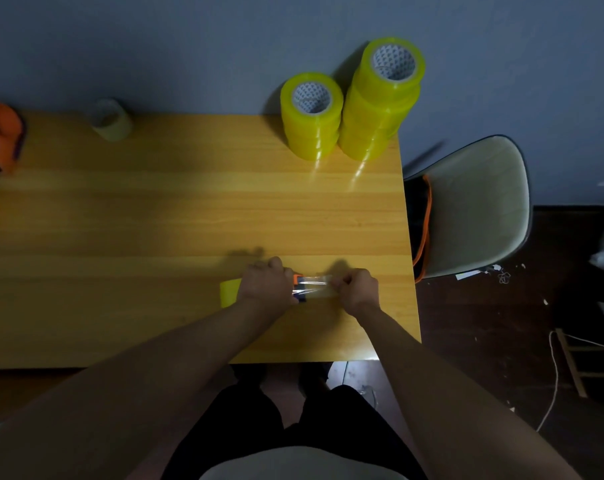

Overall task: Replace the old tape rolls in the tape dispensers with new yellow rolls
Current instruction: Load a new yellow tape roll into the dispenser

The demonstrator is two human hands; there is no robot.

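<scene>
Bare forearms, no sleeves, bare hands (264, 282), black shorts, pale shirt hem

Roll stacks (349, 109) far right; mid-table (172, 209) open

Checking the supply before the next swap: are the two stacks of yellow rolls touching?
Touching. The head view shows the shorter stack pressed against the taller stack, with no gap between them.

Single view, head-worn, wide-angle. Looks forward and steeply down from above the seated person. Wooden table (155, 220) fills the middle and left of the frame; wall across the top; floor and a chair (480, 202) at right. Both forearms enter from the lower corners and meet just below centre, near the lens. Edges curve with lens distortion. No second view.
</scene>
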